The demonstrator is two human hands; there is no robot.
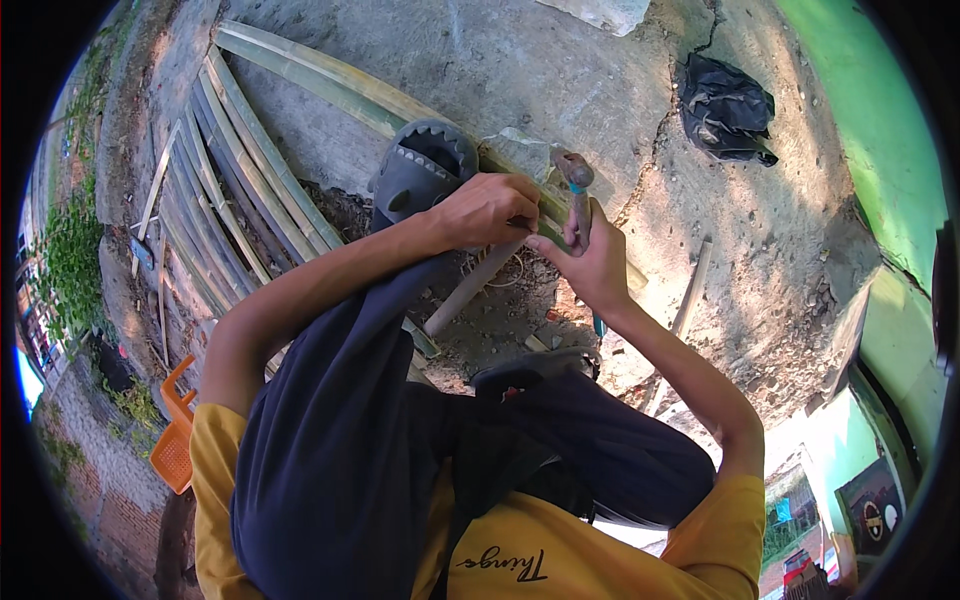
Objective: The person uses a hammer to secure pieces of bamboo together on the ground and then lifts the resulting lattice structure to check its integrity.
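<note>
My left hand (488,212) is closed in a pinch, with a small dark piece at its fingertips that I cannot make out. Close beside it, my right hand (597,262) grips a hammer (578,178) with a turquoise band below its head, the head pointing away from me. The right thumb reaches toward the left fingertips. Just below both hands, a round stick (470,290) slants up from the ground to where they meet. A long split bamboo piece (345,85) runs behind the hands across the ground.
Several bamboo strips (235,180) lie at the left. My foot in a grey shark-shaped clog (425,165) is beside the left hand. A black plastic bag (727,108) lies far right, and a thin wooden strip (690,300) nearer. An orange plastic basket (175,445) stands at the left.
</note>
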